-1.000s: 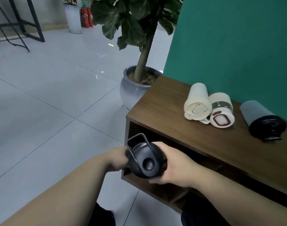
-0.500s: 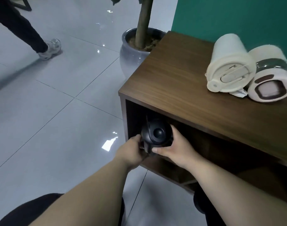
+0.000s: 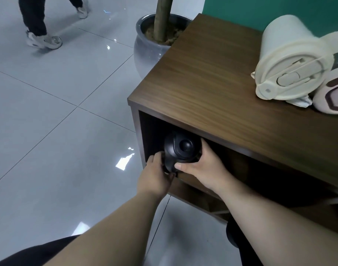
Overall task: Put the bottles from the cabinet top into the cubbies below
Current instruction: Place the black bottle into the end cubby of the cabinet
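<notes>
Your fingers (image 3: 185, 166) on the right hand (image 3: 203, 170) curl closed around the black bottle (image 3: 181, 148), thumb pressed across its lower front edge. Your left hand (image 3: 154, 174) closes on the same bottle from its other side, fingers wrapped over the dark loop handle at its lid. The bottle lies on its side with the lid facing you, its body already inside the left end cubby (image 3: 154, 131) of the wooden cabinet (image 3: 212, 83). On the cabinet's top surface, toward its right end, a cream bottle (image 3: 290, 62) lies on its side, lid toward you, touching a second pale bottle (image 3: 335, 89) cut off by the frame edge. Beyond the cabinet's far left corner stands a grey plant pot (image 3: 149, 48) on the tiled floor (image 3: 58, 112). Farther out across that floor, another person's legs (image 3: 35, 20) and sneakers are visible.
</notes>
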